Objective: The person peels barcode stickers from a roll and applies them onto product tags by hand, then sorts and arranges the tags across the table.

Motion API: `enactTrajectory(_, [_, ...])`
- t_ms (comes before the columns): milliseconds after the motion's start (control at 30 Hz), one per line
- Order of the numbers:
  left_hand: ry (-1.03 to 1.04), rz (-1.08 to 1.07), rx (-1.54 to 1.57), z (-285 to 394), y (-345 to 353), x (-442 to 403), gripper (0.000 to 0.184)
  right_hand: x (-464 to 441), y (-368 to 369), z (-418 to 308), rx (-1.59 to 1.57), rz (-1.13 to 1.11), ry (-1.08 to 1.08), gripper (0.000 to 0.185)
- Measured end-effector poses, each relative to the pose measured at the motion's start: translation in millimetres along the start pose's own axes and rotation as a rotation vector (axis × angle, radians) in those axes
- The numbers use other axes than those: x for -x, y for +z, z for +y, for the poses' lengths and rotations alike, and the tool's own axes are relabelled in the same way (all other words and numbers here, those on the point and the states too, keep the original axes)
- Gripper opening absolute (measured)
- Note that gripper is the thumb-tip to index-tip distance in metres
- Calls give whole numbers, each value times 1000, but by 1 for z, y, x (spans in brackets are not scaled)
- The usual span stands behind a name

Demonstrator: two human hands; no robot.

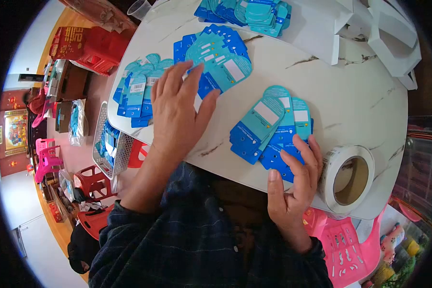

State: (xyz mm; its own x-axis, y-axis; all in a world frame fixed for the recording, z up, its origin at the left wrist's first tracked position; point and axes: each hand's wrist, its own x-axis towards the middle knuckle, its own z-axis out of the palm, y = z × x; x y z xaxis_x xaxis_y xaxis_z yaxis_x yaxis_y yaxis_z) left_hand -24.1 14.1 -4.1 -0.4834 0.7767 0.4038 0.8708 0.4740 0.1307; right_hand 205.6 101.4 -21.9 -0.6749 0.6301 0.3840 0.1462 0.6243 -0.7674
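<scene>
My left hand (177, 108) has its fingers spread, palm down, between the left pile of blue and teal cards (138, 88) and the fanned middle pile of cards (221, 60). Its fingertips overlap the edge of the middle pile; whether they touch it I cannot tell. My right hand (297, 185) is open at the near edge of a smaller group of cards (266, 115), fingertips over or against their blue ends. White label patches show on many cards. Just right of that hand, a roll of labels (325, 180) lies on the marble-patterned table (350, 110).
More cards (264, 17) lie at the far edge, beside white box pieces (393, 31). A plastic basket (125, 151) holding blue cards stands left of the table. A pink chair (345, 249) is close by at the lower right. Someone in black (81, 245) appears at lower left.
</scene>
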Motion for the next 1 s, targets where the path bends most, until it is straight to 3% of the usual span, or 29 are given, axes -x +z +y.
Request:
enactTrajectory(100, [-40, 60, -68, -10, 7, -8, 50, -2, 2, 0, 16, 2, -3, 35])
enactTrajectory(600, [-93, -183, 36, -8, 6, -8, 52, -4, 3, -3, 104, -51, 10, 32])
enactTrajectory(733, [-92, -39, -8, -7, 9, -15, 51, -4, 3, -4, 117, -54, 22, 31])
enactTrajectory(1000, [-25, -48, -34, -4, 15, -14, 49, -3, 3, -4, 117, -53, 33, 31])
